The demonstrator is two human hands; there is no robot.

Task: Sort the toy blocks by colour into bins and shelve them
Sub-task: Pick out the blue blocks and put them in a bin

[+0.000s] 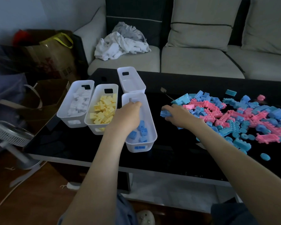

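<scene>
The person's bare forearms (107, 156) are stretching forward over the glossy black table (169, 153). The left hand (128, 116) is hanging inside the white plastic bin with blue blocks (151, 127), fingers bent downward; whether it is holding anything, I cannot tell. The right hand (180, 115) is gripping a blue plastic toy block (165, 113) at the near edge of the mixed pile of blue and pink blocks (234, 114). This bin is standing just left of the right hand, its long side running away from the person, so probably only a short leftward move is needed.
</scene>
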